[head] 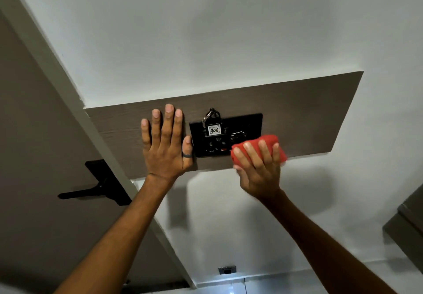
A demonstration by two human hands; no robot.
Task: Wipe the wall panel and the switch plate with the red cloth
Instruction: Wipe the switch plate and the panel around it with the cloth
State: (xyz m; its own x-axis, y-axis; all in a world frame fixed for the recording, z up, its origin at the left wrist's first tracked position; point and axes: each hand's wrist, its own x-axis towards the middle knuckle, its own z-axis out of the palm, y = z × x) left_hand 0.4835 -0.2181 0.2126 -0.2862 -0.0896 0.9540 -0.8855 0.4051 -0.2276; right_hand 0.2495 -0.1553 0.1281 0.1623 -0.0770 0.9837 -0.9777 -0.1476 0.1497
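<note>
- Cloth placement comes first: the red cloth (263, 147) sits bunched under the right hand (258, 168), pressed against the lower right corner of the black switch plate (229, 133) where it meets the wood-grain wall panel (297, 115).
- The right hand's grip is curled over the cloth, fingers spread across its top and holding it flat to the wall; the wad looks thick, so opening it out a little would probably give more contact area.
- The left hand (164, 142) lies open and flat on the panel just beside the plate's left edge, holding nothing; it seems to serve as a brace.
- A key tag marked 406 (214, 130) hangs from a ring in the plate's upper middle, with a round knob (238, 136) and small controls below it. Wiping well here likely means light pressure and short strokes around these, so the tag is not pulled out and no switch is tripped.
- The plate's face is raised and cluttered, so a fingertip pushed into a fold of cloth would probably reach the edges and the seam against the panel better than the whole wad.
- The panel stretches well to the right of the plate and under the left hand; long strokes along the grain would suit it, and the bracing hand must shift for its patch to be covered.
- The dark door handle (96, 188) at the left is well apart and needs no care.
</note>
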